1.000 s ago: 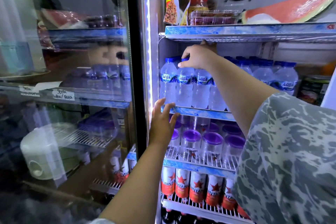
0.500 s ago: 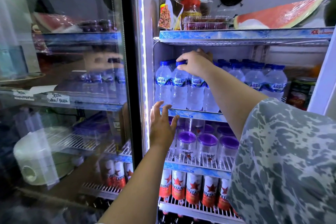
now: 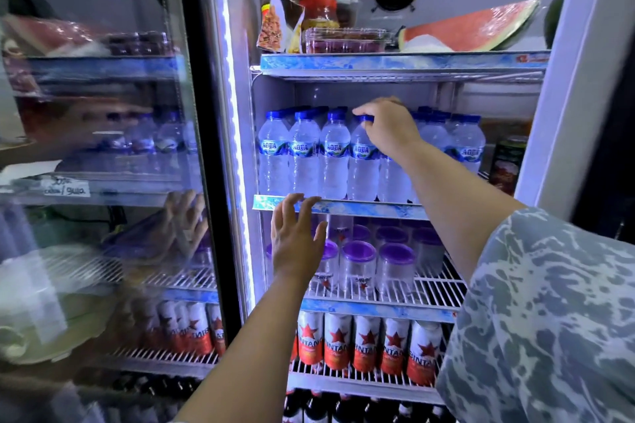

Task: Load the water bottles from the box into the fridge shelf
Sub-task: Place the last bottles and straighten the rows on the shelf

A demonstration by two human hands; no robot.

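On the fridge shelf (image 3: 343,208), the water bottles (image 3: 304,154) stand upright in a front row with more behind. The right hand (image 3: 390,127) pinches the blue cap of the fourth bottle (image 3: 362,161) from the shelf's left end. The left hand (image 3: 295,237), fingers spread and empty, touches the shelf's front edge.

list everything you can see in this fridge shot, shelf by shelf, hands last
jars and sauce bottle: several, red lids, top shelf left
clear tray: one, top shelf middle
watermelon slice: one, red, wrapped, top shelf right
water bottles: many, blue caps, second shelf
dark can: one, second shelf far right
plastic cups: several, purple lids, third shelf
beer cans: row, red and white, fourth shelf
dark bottles: several, bottom
left hand: open, at shelf edge
right hand: grip on a bottle cap
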